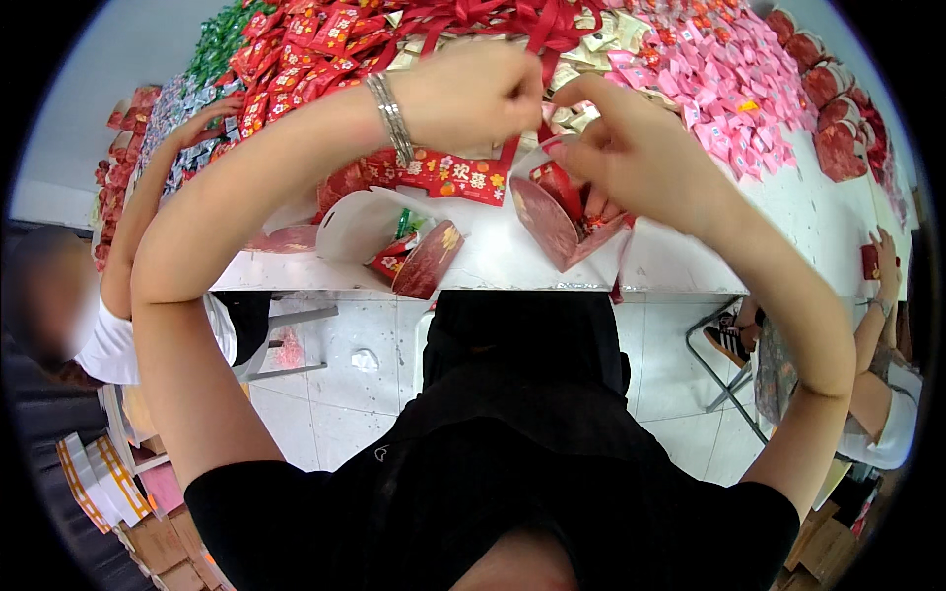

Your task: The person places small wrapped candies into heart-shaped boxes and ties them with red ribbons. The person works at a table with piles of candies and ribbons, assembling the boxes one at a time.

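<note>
My left hand (478, 98), with silver bangles at the wrist, is curled into a fist above the front of the candy heap. What it holds, if anything, is hidden, and motion smears it a little. Close by, my right hand (645, 158) bends over a red paper gift box (552, 222) at the table edge, thumb at its rim and lower fingers down at its opening. Red packets show inside that box. To its left, an opened white-and-red gift box (429, 261) lies tilted, with red and green wrapped sweets in it. A red printed packet (453, 177) lies behind.
Heaped across the white table (680, 261) are red packets (315, 39), red ribbons (512, 20), pink sweets (729, 89) and green sweets (222, 44). More red boxes (843, 128) line the right side. Co-workers sit left and right; one person's hand (212, 118) reaches into the heap.
</note>
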`<action>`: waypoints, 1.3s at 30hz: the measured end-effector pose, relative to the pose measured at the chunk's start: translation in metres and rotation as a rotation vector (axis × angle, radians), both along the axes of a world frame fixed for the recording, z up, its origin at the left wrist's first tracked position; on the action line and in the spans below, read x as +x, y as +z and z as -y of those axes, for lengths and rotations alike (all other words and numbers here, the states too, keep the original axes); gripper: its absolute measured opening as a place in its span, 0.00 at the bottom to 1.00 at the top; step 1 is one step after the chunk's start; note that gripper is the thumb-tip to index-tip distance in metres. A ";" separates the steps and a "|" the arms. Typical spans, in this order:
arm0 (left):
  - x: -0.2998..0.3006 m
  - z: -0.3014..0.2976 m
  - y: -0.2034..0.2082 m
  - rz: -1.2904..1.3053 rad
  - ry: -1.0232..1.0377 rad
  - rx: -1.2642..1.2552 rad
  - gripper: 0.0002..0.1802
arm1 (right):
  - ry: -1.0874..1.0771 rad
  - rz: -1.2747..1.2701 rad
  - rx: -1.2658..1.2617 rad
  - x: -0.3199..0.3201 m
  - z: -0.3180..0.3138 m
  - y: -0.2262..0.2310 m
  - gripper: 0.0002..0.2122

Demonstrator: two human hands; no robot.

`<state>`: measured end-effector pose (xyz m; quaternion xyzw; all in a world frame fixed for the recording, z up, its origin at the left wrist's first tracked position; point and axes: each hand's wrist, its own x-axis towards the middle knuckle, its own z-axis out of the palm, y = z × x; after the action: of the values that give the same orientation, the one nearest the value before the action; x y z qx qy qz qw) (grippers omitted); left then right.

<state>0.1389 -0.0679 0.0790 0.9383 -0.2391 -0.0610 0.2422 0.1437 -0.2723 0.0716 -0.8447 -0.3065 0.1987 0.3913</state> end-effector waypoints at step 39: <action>0.057 -0.212 0.024 -0.072 0.143 1.006 0.34 | -0.188 0.943 -0.057 0.081 0.110 -0.040 0.19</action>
<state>0.1956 0.1443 0.1034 0.9501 -0.1070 -0.1842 -0.2278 0.2245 -0.3825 0.0317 -0.8772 -0.3672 -0.2338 0.2026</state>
